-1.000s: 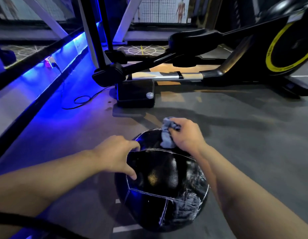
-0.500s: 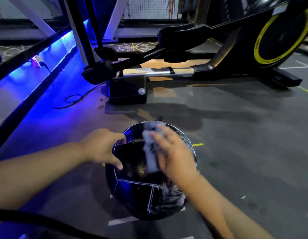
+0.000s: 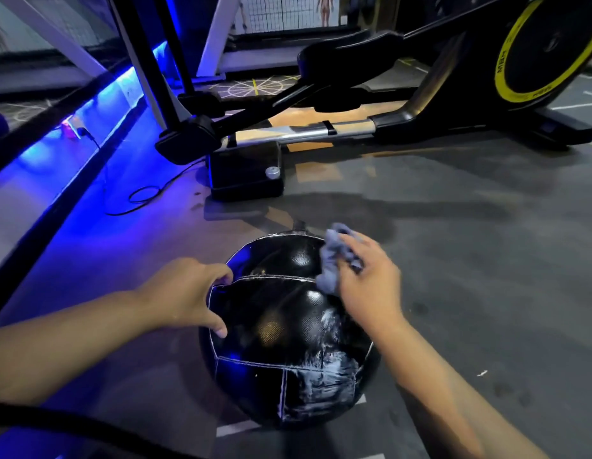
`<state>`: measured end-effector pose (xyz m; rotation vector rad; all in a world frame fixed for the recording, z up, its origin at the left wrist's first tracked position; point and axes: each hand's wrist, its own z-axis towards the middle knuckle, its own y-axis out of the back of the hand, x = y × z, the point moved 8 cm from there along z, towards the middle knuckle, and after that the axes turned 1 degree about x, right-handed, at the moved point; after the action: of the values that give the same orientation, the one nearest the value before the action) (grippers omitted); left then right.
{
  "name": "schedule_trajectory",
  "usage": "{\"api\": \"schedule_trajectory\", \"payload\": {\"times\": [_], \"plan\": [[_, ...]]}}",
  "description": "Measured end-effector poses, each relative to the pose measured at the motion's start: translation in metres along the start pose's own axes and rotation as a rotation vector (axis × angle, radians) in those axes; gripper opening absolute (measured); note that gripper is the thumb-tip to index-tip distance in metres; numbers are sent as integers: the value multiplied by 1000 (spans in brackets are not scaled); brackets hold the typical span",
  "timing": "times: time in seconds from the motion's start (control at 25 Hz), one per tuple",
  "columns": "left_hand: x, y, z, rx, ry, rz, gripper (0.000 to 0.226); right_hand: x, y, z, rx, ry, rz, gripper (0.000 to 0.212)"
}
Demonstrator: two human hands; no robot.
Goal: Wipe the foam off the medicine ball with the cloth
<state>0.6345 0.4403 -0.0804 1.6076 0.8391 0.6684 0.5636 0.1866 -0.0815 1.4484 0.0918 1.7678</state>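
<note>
1. My right hand (image 3: 370, 286) holds a bunched grey-blue cloth (image 3: 334, 263) under its fingers, pressed to the upper right of the black medicine ball (image 3: 281, 326), which sits on the grey gym floor (image 3: 486, 260) in front of me.
2. My left hand (image 3: 185, 296) grips the ball's left side, fingers and thumb curved against a stitched seam, bracing it.
3. The top panels look glossy and free of foam, so the job seems partly done.
4. White foam (image 3: 324, 369) streaks the near lower-right panels; that patch is left to wipe. The underside is out of sight.
5. An elliptical trainer (image 3: 420, 104) stands beyond.
</note>
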Motion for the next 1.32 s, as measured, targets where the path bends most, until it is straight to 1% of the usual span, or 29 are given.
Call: {"api": "schedule_trajectory", "payload": {"times": [0.04, 0.08, 0.12, 0.16, 0.2, 0.24, 0.28, 0.32, 0.4, 0.44, 0.48, 0.52, 0.6, 0.64, 0.68, 0.76, 0.8, 0.84, 0.88, 0.92, 0.96, 1.0, 1.04, 1.08, 1.16, 1.2, 1.24, 1.28, 1.32], "plan": [[2, -1, -3, 0, 8, -3, 81, 29, -11, -8, 34, 132, 51, 28], [3, -1, -5, 1, 10, 9, 82, 59, -25, -20, 29, 379, -7, 33], [3, -1, -6, 0, 8, 36, 82, 88, -42, -41, 101, 613, -99, 41], [2, -1, -7, 7, 7, 69, 81, 102, -57, -51, 159, 741, -124, 48], [1, 0, -7, 20, 9, 91, 81, 101, -65, -48, 236, 744, -152, 50], [2, -1, -8, 34, 14, 93, 81, 91, -64, -34, 246, 679, -109, 48], [4, -2, -11, 41, 21, 78, 82, 77, -56, -14, 242, 539, -57, 43], [5, -3, -13, 42, 26, 58, 81, 58, -40, 3, 195, 387, -9, 37], [2, -6, -13, 31, 23, 35, 79, 1, -13, 31, 107, 21, -73, 26], [-1, -6, -13, 21, 19, 25, 78, -24, -6, 36, 105, -123, -101, 22], [-6, -6, -12, 14, 14, 19, 77, -32, -3, 34, 108, -142, -148, 23], [-10, -5, -11, 20, 10, 31, 77, -27, -3, 31, 106, -79, -158, 29], [-13, -5, -9, 59, 16, 89, 77, 14, -18, 12, 138, 202, -68, 42], [-12, -4, -9, 65, 19, 102, 79, 38, -28, 0, 176, 356, -50, 45], [-10, -4, -9, 60, 22, 107, 81, 60, -43, -16, 254, 485, -71, 45], [-8, -2, -12, 40, 14, 120, 84, 92, -61, -41, 308, 700, -150, 39], [-8, -2, -12, 36, 8, 114, 84, 90, -59, -37, 271, 715, -115, 36], [-8, -1, -12, 38, 4, 93, 82, 78, -52, -22, 276, 622, -10, 32], [-9, -1, -12, 48, 2, 70, 79, 59, -40, -1, 198, 533, -56, 31], [-11, 1, -12, 56, -1, 56, 77, 42, -27, 16, 150, 431, -166, 33], [-14, 2, -12, 61, -4, 49, 77, 18, -15, 27, 157, 275, -205, 33], [-17, 3, -11, 62, -8, 43, 77, 1, -4, 30, 111, 130, -209, 33], [-20, 2, -9, 59, -8, 41, 77, 3, 0, 23, 92, 128, -199, 36], [-22, 3, -7, 52, -5, 40, 77, 15, -8, 10, 124, 182, -164, 40], [-23, 8, -4, 28, 0, 48, 72, 66, -38, -32, 240, 451, -124, 46], [-22, 10, -2, 2, -7, 55, 68, 88, -55, -55, 315, 597, -148, 45], [-21, 12, -1, -22, -23, 57, 64, 100, -70, -71, 349, 722, -207, 43], [-19, 13, 0, -31, -32, 59, 62, 106, -74, -77, 339, 794, -249, 43], [-18, 14, 1, -29, -29, 62, 62, 102, -69, -70, 292, 785, -262, 43]]}}
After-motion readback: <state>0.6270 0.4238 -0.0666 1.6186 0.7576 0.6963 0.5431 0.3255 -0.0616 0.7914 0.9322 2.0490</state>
